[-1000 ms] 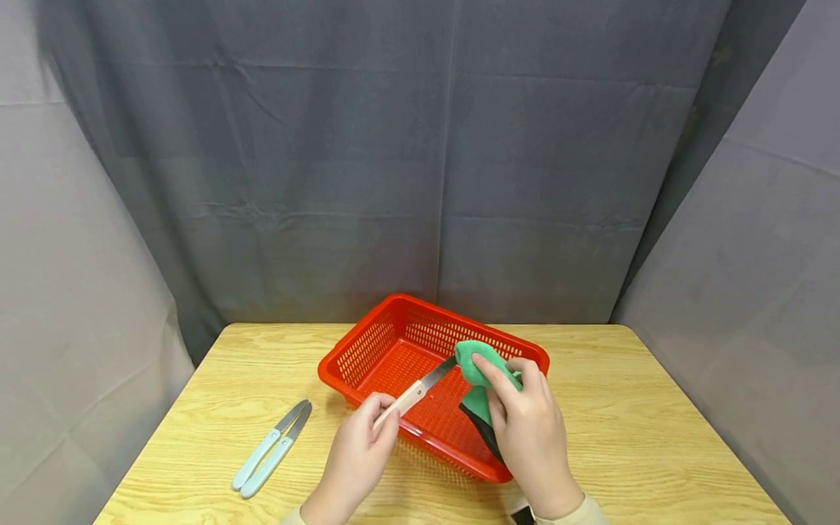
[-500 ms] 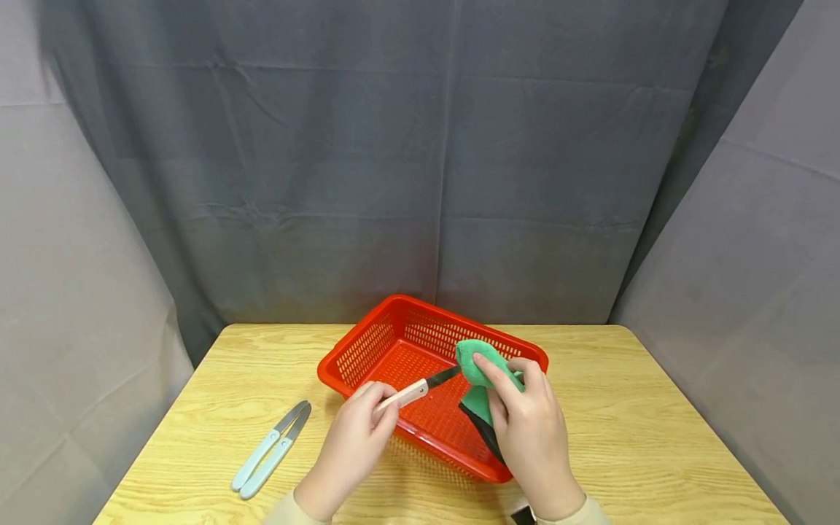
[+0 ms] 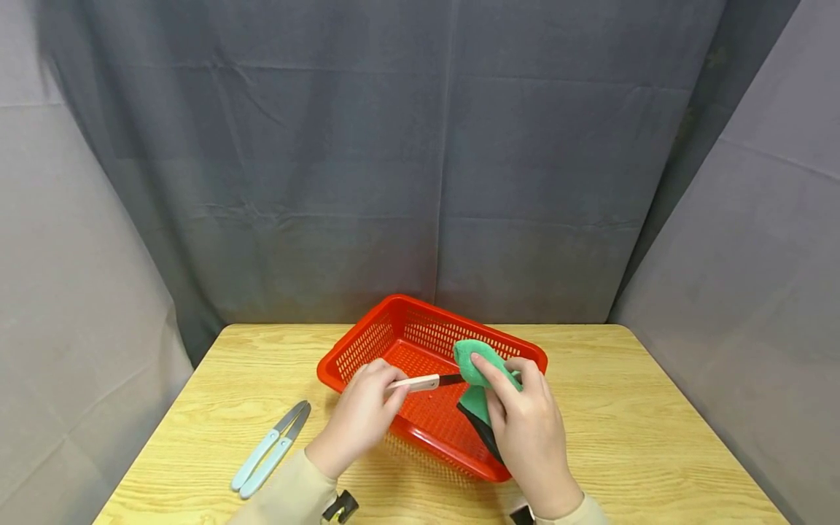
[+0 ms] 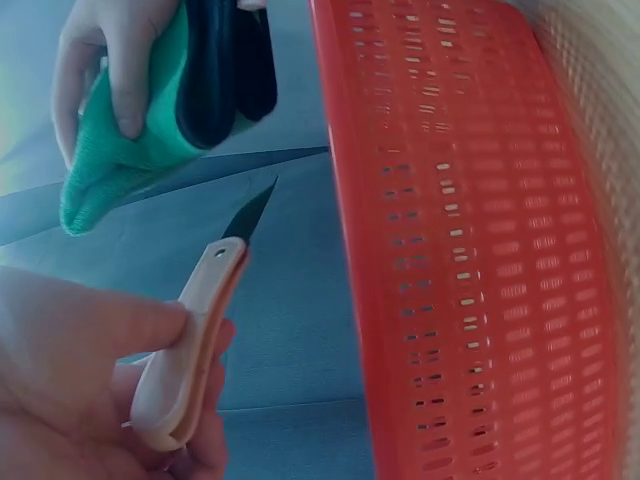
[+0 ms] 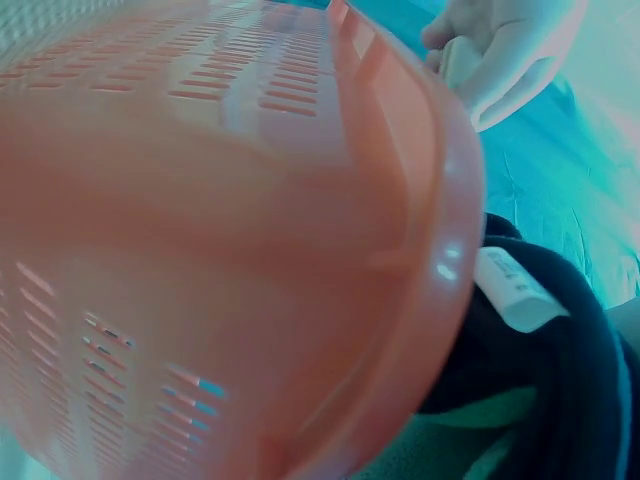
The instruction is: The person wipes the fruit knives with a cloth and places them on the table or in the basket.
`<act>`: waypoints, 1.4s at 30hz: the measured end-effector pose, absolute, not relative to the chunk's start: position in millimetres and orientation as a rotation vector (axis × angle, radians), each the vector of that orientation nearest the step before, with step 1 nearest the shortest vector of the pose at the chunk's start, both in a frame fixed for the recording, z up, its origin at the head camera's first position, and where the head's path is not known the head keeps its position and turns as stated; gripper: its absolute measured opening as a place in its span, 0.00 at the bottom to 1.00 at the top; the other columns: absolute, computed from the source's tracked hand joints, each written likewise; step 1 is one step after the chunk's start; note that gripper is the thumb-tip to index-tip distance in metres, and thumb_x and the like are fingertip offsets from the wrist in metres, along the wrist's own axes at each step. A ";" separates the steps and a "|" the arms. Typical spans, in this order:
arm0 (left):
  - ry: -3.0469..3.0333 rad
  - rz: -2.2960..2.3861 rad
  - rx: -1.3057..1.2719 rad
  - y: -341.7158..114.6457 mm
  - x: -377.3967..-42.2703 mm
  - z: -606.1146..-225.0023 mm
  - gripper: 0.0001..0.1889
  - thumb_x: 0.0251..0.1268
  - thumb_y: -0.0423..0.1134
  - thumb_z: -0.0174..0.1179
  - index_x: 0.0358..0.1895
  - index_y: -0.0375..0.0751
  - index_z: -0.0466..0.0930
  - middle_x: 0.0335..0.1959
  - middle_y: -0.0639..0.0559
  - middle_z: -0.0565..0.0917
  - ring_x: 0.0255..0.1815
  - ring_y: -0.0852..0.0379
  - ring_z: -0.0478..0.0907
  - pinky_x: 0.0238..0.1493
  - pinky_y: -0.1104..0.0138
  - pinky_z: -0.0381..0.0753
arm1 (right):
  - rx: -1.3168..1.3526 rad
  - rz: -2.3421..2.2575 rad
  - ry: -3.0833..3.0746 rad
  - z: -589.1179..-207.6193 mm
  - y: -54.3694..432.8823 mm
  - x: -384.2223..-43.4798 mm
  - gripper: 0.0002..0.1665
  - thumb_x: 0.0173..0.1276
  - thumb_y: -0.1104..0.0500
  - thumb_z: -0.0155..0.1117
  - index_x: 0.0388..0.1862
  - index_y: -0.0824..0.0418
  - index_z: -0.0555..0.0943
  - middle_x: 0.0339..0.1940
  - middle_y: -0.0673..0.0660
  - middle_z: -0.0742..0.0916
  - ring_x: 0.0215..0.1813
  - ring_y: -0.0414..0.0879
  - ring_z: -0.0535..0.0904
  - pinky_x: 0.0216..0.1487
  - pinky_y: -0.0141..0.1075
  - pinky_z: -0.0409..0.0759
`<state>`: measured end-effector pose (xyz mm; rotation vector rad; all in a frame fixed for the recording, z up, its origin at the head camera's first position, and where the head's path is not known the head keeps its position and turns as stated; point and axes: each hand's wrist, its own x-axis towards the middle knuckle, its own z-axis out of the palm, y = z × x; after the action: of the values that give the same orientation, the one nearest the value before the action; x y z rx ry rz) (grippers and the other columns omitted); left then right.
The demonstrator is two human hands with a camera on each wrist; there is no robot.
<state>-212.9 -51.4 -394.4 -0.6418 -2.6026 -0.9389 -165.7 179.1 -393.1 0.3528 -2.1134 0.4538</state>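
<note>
My left hand (image 3: 364,408) grips the pale cream-pink handle of a folding knife (image 3: 420,383), its blade pointing right over the red basket. In the left wrist view the thumb presses along the slotted handle (image 4: 190,350), and the blade (image 4: 250,212) stands out of it. My right hand (image 3: 531,430) holds a green cloth (image 3: 479,361) with a black border, bunched between fingers and thumb. The blade's tip meets the cloth's near edge in the head view. From the left wrist, blade and cloth show side by side. A white tag (image 5: 518,290) lies on the black border.
Beneath both hands stands a red perforated basket (image 3: 433,302), set at an angle on the wooden table (image 3: 643,437). Two light-blue-handled knives (image 3: 272,448) lie together to its left, blades away from me. Grey curtains (image 3: 328,182) enclose the back and sides.
My left hand has shifted slightly up and right, turning the knife from a steep slant to nearly level, with its blade face now dark. The right hand and cloth stay almost still.
</note>
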 end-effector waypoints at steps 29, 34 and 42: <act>-2.808 -0.549 -0.798 -29.8 -253.6 -412.0 0.04 0.63 0.38 0.71 0.30 0.46 0.87 0.27 0.56 0.78 0.34 0.53 0.76 0.40 0.57 0.77 | 0.336 0.447 -2.118 -391.8 192.1 -173.6 0.36 0.54 0.74 0.78 0.60 0.46 0.86 0.45 0.62 0.79 0.39 0.54 0.78 0.35 0.46 0.80; -2.846 -0.532 -0.830 -29.0 -258.0 -412.2 0.06 0.65 0.40 0.70 0.30 0.47 0.88 0.28 0.57 0.78 0.35 0.53 0.77 0.42 0.57 0.78 | 0.321 0.447 -2.113 -391.8 194.5 -174.1 0.36 0.54 0.74 0.77 0.60 0.46 0.86 0.45 0.63 0.80 0.39 0.55 0.78 0.34 0.47 0.80; -2.952 -0.499 -0.841 -28.7 -265.0 -413.4 0.06 0.66 0.40 0.69 0.29 0.47 0.87 0.29 0.56 0.80 0.35 0.54 0.79 0.47 0.56 0.79 | 0.312 0.444 -2.113 -392.3 197.3 -174.4 0.36 0.54 0.74 0.77 0.60 0.46 0.86 0.45 0.63 0.80 0.39 0.55 0.78 0.34 0.47 0.79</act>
<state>-265.0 -28.7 -413.4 -0.8414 -2.9522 -0.4992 -174.4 197.3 -392.3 0.3125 -2.1126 0.4439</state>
